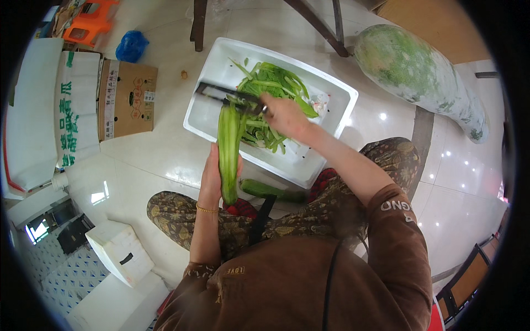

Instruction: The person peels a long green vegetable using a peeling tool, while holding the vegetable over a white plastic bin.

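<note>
My left hand [212, 176] grips the lower part of a long green gourd [229, 157], which stands nearly upright in the view. Pale streaks run down its peeled-looking side. In my right hand [287, 116] is a dark peeler [232, 97] with a long slotted frame, blurred and lying across the gourd's far end. Beneath them, green peelings [269, 85] are heaped in a white foam box [343, 105]. Another dark green gourd [265, 190] lies on the floor between the box and my legs, partly covered by a black strap.
A huge wax gourd [414, 70] lies on the tiles at the right. Dark wooden legs [319, 27] stand beyond the box. At the left are a cardboard carton [132, 99], a blue plastic bag [131, 46], an orange stool [93, 22] and a white foam block [120, 250].
</note>
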`<move>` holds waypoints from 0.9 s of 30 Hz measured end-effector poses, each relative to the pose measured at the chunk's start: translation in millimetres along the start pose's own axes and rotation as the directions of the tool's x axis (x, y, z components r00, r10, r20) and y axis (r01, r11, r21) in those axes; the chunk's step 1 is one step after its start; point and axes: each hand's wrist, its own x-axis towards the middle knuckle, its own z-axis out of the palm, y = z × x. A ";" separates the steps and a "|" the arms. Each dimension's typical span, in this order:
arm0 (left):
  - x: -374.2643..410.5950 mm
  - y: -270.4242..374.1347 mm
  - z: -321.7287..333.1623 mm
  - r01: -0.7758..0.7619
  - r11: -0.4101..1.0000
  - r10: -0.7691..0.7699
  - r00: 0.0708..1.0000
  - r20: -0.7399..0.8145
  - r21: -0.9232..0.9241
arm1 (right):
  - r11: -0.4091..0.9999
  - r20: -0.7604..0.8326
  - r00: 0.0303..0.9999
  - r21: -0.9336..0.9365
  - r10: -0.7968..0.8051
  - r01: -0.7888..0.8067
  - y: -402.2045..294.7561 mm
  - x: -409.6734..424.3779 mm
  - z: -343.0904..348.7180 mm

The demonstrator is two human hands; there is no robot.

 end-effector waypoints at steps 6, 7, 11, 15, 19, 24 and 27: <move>17.2 11.0 14.5 0.063 0.972 -0.071 0.997 -0.027 -0.226 | 0.992 -0.107 0.987 0.003 0.122 -0.123 48.5 1.6 15.3; 27.0 13.7 14.3 0.099 0.942 -0.134 0.987 -0.089 -0.320 | 0.995 -0.078 0.992 -0.002 0.104 -0.104 30.8 1.8 13.6; 50.9 -7.7 -10.8 0.124 0.763 -0.120 0.992 0.049 -0.634 | 0.990 0.037 0.990 -0.048 -0.132 0.134 -39.2 -22.3 5.6; 27.5 -6.2 -2.9 0.072 0.820 -0.120 0.992 -0.048 -0.567 | 0.889 -0.101 0.887 -0.145 -0.451 0.435 -28.9 -31.4 27.2; 0.2 9.5 13.2 0.037 0.961 -0.042 0.999 -0.012 -0.274 | 0.969 -0.045 0.994 -0.220 0.103 -0.110 26.5 0.9 1.8; -0.9 10.5 15.6 0.054 0.984 -0.078 0.987 -0.139 -0.170 | 0.991 0.002 0.992 0.029 0.130 -0.130 41.7 4.9 8.4; 12.6 1.5 7.0 0.046 0.980 -0.061 0.995 -0.074 -0.196 | 0.997 0.010 0.997 -0.020 -0.080 0.081 -10.8 -2.5 6.5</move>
